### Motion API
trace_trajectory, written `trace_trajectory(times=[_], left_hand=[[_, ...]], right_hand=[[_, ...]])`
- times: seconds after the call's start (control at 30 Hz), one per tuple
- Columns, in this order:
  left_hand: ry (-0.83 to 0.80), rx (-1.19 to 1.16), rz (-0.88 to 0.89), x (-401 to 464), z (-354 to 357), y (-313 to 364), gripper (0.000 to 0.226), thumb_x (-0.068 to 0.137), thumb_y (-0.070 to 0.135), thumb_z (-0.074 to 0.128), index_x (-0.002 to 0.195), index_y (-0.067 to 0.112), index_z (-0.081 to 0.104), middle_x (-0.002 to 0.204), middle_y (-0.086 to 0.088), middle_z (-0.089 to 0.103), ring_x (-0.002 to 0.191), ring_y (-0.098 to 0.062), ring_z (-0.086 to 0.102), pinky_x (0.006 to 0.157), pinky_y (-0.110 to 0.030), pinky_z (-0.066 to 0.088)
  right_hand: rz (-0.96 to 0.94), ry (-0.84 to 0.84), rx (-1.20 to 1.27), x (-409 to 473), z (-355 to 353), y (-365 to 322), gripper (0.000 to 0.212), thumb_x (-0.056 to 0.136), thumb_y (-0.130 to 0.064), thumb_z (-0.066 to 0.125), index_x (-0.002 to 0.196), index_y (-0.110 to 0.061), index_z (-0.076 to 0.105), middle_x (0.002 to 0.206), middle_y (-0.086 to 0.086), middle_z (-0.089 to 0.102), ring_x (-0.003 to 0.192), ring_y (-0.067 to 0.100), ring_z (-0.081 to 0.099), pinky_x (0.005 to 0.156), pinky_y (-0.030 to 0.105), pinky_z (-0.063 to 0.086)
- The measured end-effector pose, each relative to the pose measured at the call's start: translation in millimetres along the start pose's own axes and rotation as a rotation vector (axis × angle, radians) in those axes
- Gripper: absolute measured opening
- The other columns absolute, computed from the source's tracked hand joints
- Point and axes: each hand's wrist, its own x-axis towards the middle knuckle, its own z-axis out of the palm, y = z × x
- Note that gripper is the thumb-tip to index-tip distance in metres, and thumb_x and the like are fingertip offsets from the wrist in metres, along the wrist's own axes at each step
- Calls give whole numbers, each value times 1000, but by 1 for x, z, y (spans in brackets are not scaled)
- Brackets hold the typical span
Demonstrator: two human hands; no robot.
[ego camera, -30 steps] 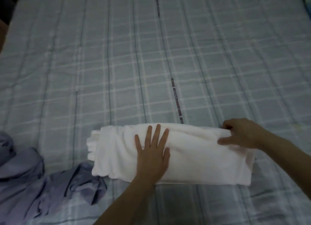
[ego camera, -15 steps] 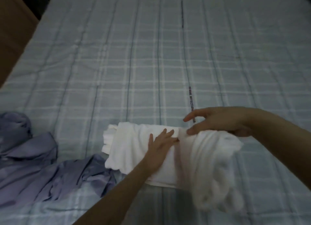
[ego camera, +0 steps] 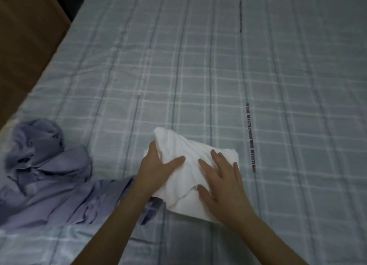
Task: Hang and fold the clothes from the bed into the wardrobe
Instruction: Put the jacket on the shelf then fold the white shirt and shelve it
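Both hands are on the white garment (ego camera: 190, 165) now, which sits as a compact folded bundle on the bed (ego camera: 218, 66). The left hand (ego camera: 156, 167) grips the bundle's left edge, thumb lying across the top and fingers tucked under the cloth. The right hand (ego camera: 220, 181) lies on it with fingers spread flat, pressing the fold down.

Progress, by my read: this piece looks nearly folded, perhaps one last press away from done, but it is not yet in the wardrobe, which is nowhere in shot. Just left of the bundle, one lilac garment (ego camera: 49, 183) lies crumpled and unfolded, its hem reaching under the left forearm. So plenty remains: finish this fold, deal with the lilac piece, carry both off.

The count: two garments on the bed, one white and one lilac; two hands at work. No hangers in view.
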Motion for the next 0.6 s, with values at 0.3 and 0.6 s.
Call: trace_trajectory(times=[0.3,0.6], left_hand=[[242,713,867,5,12,28,60,86,27,47,144,16,38,155,-7,31,142,-24,28,118,-45,10],[-45,785,720,36,29,-35,55,102,41,15,152,23,26,159,5,19,148,-11,11,120,-42,-2]], right_hand=[[40,128,-154,21,9,-21,52,88,-32,37,136,-15,47,148,16,40,136,33,39,112,54,24],[183,-51,-20,36,23,44,69,95,-53,4,154,-17,-3,155,-9,-11,148,11,-6,120,36,-3]])
